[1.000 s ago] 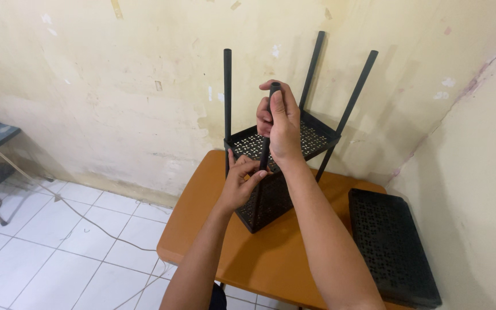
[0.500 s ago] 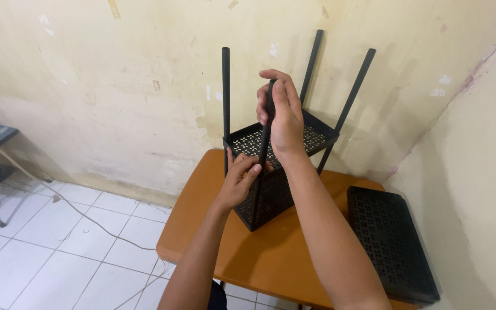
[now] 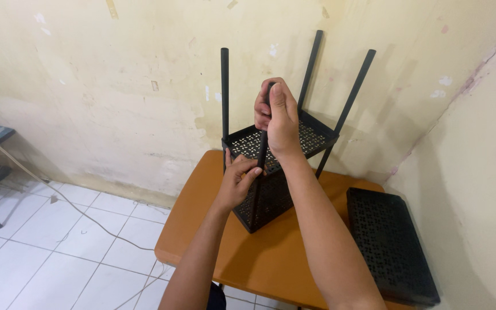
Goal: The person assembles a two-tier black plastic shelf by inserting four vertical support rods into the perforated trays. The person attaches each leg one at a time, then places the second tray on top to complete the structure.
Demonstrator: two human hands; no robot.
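A slim black metal pole (image 3: pixel 261 166) is gripped near its top by the right hand (image 3: pixel 279 123) and pinched lower down by the left hand (image 3: pixel 237 182). It is held at the near corner of a black perforated metal shelf tray (image 3: pixel 265 195) — matt, boxy, patterned with small cut-outs — resting on a smooth orange wooden table (image 3: pixel 202 229).

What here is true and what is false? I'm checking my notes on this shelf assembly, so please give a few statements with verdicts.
1. The right hand has its grip closed around the top of a black pole. True.
2. The left hand rests flat on the floor. False: it is at the corner of the perforated black shelf, by the pole's lower part.
3. A second black tray lies on the orange table to the right. True.
4. All poles are lying on the table. False: three others stand upright from the shelf.
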